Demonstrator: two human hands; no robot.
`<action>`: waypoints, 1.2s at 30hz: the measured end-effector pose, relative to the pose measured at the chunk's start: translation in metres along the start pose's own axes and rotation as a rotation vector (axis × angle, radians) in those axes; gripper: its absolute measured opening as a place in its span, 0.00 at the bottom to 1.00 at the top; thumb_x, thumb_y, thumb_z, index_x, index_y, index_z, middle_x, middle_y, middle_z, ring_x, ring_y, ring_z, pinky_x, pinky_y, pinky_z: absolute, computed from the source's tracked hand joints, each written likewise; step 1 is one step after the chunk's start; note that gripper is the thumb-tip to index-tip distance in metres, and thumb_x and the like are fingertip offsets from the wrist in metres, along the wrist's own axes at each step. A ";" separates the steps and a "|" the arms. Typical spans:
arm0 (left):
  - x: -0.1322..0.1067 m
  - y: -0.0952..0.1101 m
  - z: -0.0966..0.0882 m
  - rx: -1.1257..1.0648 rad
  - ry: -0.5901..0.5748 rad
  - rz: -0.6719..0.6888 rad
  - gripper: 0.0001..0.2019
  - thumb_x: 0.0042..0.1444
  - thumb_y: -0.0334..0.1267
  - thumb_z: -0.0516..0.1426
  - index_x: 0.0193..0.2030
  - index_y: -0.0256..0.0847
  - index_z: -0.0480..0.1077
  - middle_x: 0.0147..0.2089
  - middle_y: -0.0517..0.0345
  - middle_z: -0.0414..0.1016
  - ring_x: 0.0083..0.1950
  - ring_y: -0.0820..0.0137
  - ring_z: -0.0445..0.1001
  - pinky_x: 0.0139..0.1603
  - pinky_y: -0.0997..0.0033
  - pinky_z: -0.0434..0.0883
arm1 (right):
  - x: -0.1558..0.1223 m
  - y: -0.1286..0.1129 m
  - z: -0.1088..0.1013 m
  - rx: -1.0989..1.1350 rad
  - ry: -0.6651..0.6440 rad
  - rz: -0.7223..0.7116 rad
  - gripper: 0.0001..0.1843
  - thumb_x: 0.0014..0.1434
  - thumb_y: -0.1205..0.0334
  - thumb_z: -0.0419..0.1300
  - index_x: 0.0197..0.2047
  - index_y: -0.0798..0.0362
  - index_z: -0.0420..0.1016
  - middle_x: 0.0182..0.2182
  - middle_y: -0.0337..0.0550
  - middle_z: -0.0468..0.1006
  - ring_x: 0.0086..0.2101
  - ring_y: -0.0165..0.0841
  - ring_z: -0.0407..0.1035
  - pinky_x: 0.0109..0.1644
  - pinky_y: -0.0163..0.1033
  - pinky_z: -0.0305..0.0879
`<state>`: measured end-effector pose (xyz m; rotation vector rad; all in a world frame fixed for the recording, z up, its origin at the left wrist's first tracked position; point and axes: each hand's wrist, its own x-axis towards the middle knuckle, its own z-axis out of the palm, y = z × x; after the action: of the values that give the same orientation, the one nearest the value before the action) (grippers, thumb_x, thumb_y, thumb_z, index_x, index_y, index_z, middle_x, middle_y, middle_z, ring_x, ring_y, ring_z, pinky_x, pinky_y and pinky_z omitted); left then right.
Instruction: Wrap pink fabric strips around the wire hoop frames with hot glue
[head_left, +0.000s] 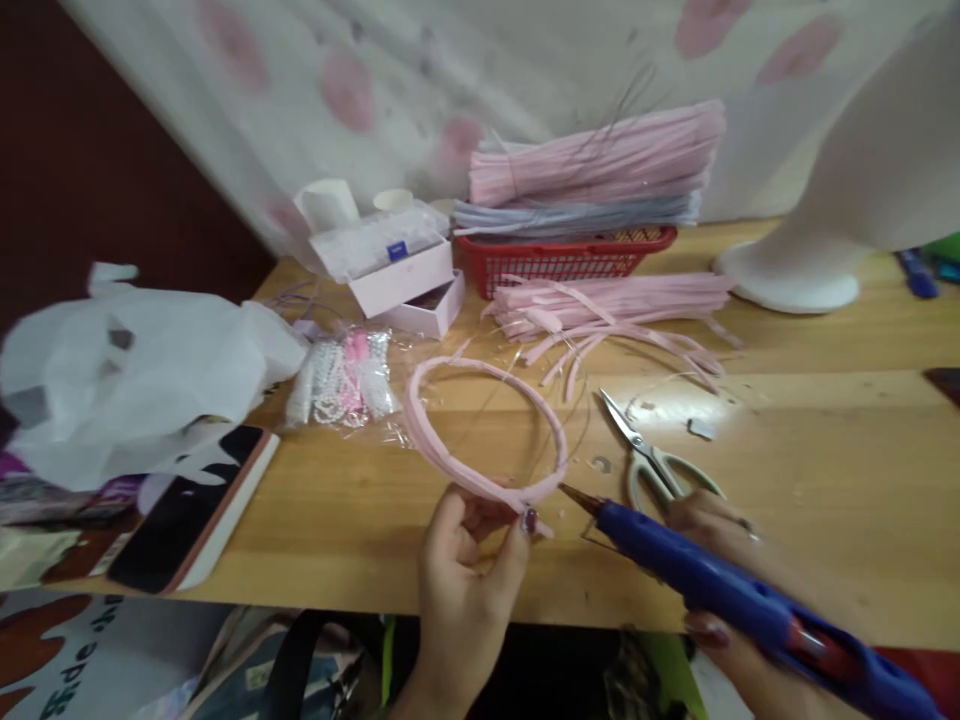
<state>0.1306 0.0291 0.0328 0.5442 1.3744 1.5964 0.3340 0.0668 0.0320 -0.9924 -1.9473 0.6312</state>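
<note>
Left hand (469, 570) pinches the probably light, springy pink wrapped headband hoop (450, 465) at its end; right hand (709, 525) grips a blue plastic glue gun (720, 590).

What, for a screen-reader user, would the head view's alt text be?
A left hand pinches the end of a pink headband on a wooden table while the right hand aims a blue glue gun at that spot. Scissors, loose pink strips and a red basket lie beyond.

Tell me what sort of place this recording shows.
Likely a home craft table: pink pipe cleaners over a red basket, scissors, and a blue glue gun in the right hand.
</note>
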 end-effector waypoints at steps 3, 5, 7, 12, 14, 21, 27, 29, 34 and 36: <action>0.000 0.006 0.001 0.023 -0.014 0.009 0.13 0.51 0.40 0.71 0.41 0.40 0.76 0.37 0.54 0.83 0.38 0.67 0.82 0.42 0.73 0.79 | 0.007 -0.002 0.005 0.045 -0.104 -0.064 0.18 0.66 0.44 0.59 0.32 0.49 0.71 0.25 0.41 0.70 0.28 0.37 0.69 0.28 0.42 0.61; -0.001 0.007 0.002 0.044 -0.020 0.020 0.12 0.51 0.39 0.70 0.41 0.40 0.77 0.37 0.54 0.84 0.39 0.67 0.83 0.43 0.73 0.79 | 0.011 -0.005 0.007 0.054 -0.112 -0.076 0.17 0.67 0.45 0.58 0.34 0.49 0.70 0.25 0.40 0.70 0.28 0.36 0.68 0.28 0.41 0.60; -0.001 0.008 0.003 0.060 -0.015 0.029 0.12 0.52 0.38 0.70 0.42 0.40 0.77 0.38 0.53 0.84 0.40 0.67 0.83 0.43 0.74 0.79 | 0.014 -0.007 0.008 0.047 -0.132 -0.075 0.17 0.67 0.45 0.57 0.34 0.49 0.69 0.25 0.38 0.69 0.27 0.34 0.66 0.28 0.40 0.59; -0.001 0.009 0.003 0.093 -0.008 0.040 0.14 0.51 0.40 0.70 0.43 0.40 0.77 0.38 0.53 0.84 0.40 0.66 0.83 0.44 0.72 0.79 | 0.015 -0.004 0.009 0.022 -0.168 -0.096 0.15 0.65 0.46 0.61 0.35 0.48 0.69 0.24 0.36 0.68 0.26 0.32 0.63 0.27 0.38 0.58; -0.002 0.008 0.003 0.100 -0.007 0.036 0.15 0.51 0.40 0.71 0.43 0.39 0.76 0.38 0.53 0.84 0.40 0.66 0.83 0.45 0.71 0.79 | 0.014 -0.004 0.010 0.019 -0.186 -0.097 0.14 0.64 0.48 0.62 0.35 0.48 0.68 0.24 0.36 0.68 0.26 0.32 0.63 0.27 0.38 0.58; -0.003 0.008 0.003 0.097 -0.016 0.051 0.12 0.52 0.37 0.69 0.44 0.41 0.76 0.38 0.55 0.83 0.40 0.68 0.82 0.46 0.73 0.78 | 0.019 -0.008 0.012 0.026 -0.136 -0.103 0.10 0.64 0.53 0.62 0.35 0.47 0.68 0.24 0.34 0.68 0.25 0.31 0.63 0.28 0.37 0.59; -0.004 0.009 0.003 0.107 -0.019 0.052 0.12 0.53 0.36 0.68 0.44 0.40 0.76 0.38 0.54 0.83 0.40 0.67 0.82 0.45 0.72 0.78 | 0.018 -0.005 0.011 0.007 -0.156 -0.112 0.12 0.64 0.52 0.63 0.34 0.48 0.67 0.24 0.35 0.68 0.25 0.32 0.63 0.29 0.38 0.59; -0.004 0.009 0.003 0.105 -0.016 0.053 0.12 0.54 0.36 0.68 0.44 0.40 0.75 0.39 0.54 0.83 0.40 0.67 0.82 0.45 0.72 0.78 | 0.017 -0.004 0.010 0.001 -0.154 -0.106 0.11 0.64 0.54 0.63 0.35 0.48 0.67 0.24 0.35 0.68 0.26 0.32 0.63 0.29 0.39 0.60; -0.004 0.009 0.004 0.097 -0.027 0.055 0.12 0.54 0.36 0.68 0.44 0.39 0.76 0.38 0.54 0.83 0.39 0.67 0.82 0.45 0.72 0.78 | 0.017 -0.005 0.010 0.020 -0.155 -0.094 0.11 0.62 0.55 0.64 0.33 0.48 0.67 0.23 0.35 0.67 0.25 0.32 0.62 0.28 0.39 0.58; -0.004 0.008 0.003 0.095 -0.023 0.052 0.12 0.53 0.36 0.69 0.44 0.39 0.76 0.38 0.53 0.83 0.40 0.67 0.83 0.45 0.72 0.79 | 0.017 -0.006 0.010 0.020 -0.152 -0.089 0.11 0.62 0.56 0.65 0.33 0.48 0.67 0.23 0.34 0.67 0.25 0.32 0.62 0.28 0.39 0.58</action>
<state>0.1322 0.0278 0.0423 0.6588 1.4347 1.5671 0.3178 0.0768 0.0387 -0.8619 -2.1011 0.6915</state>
